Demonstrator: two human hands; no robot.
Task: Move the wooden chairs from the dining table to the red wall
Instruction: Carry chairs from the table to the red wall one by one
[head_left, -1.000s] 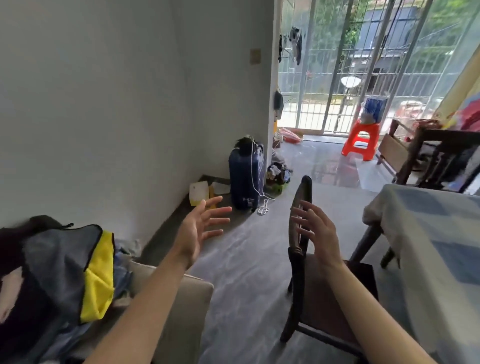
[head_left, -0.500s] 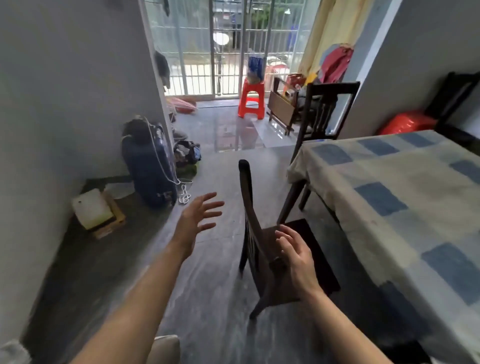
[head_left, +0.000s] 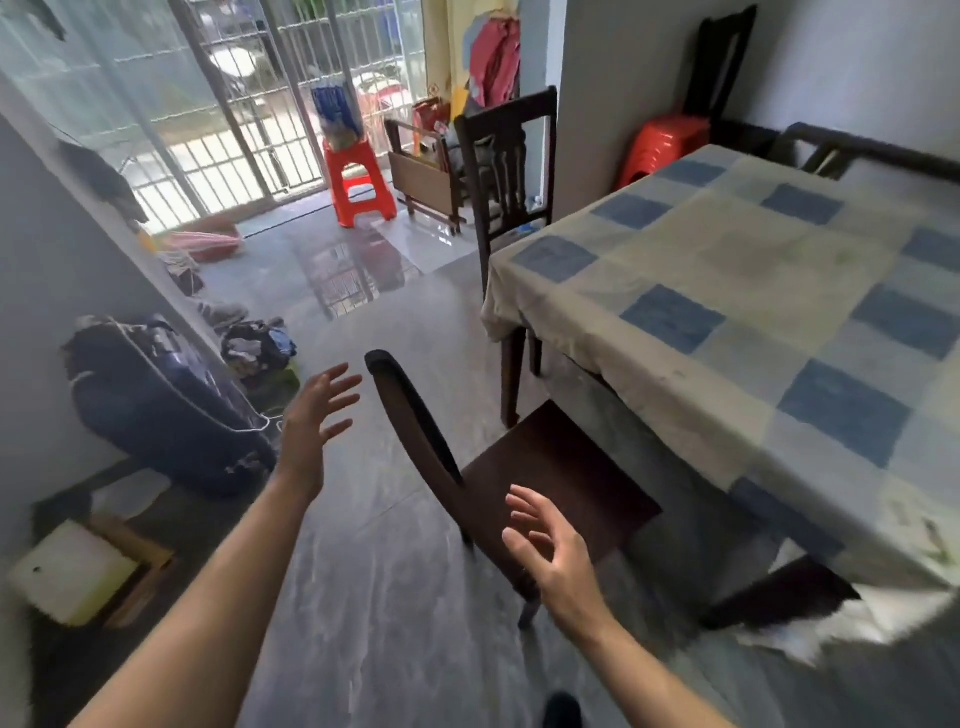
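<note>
Both empty, fingers spread, left hand (head_left: 311, 418) and right hand (head_left: 553, 553) flank the dark wooden chair (head_left: 563, 465) (reach step, seemingly); next, grip its backrest.

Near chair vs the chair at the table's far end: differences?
The near chair sits at the long side of the table, backrest seen edge-on; the far chair stands at its end, slatted back facing the camera. The near chair's seat is in view; the far chair's is mostly hidden. Both are dark wood and upright.
</note>
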